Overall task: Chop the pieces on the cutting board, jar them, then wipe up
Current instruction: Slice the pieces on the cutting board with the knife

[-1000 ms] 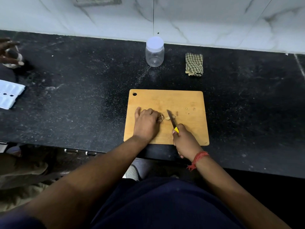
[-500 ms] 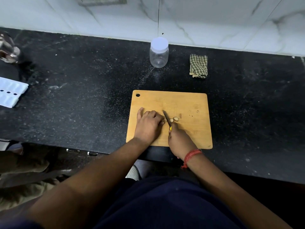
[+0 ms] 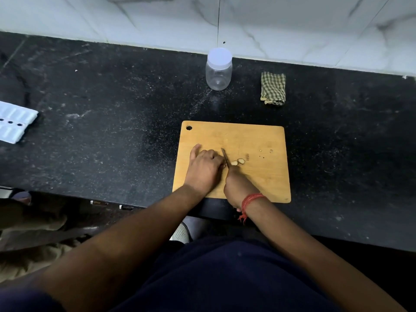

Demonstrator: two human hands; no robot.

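A wooden cutting board [image 3: 258, 140] lies near the black counter's front edge. My left hand [image 3: 203, 168] presses down on the board with curled fingers, holding a small pale piece that the fingers mostly hide. My right hand [image 3: 238, 188] grips a small knife [image 3: 225, 157], whose blade stands right against my left fingertips. Two cut pale slices [image 3: 238, 162] lie just right of the blade. A few tiny crumbs [image 3: 266, 151] sit further right on the board. A clear plastic jar [image 3: 218, 69] with its white lid on stands behind the board. A folded checked cloth [image 3: 273, 88] lies to its right.
A white plastic tray [image 3: 13, 123] rests at the counter's left edge. The marble wall [image 3: 270, 23] runs along the back. The black counter [image 3: 112, 122] is speckled with light dust. Below the counter's edge at the left sits another person's clothing [image 3: 27, 235].
The knife has moved left against my left fingertips, and cut slices now lie to the blade's right. The other person's hand at the far left is out of view. The camera shifted slightly.
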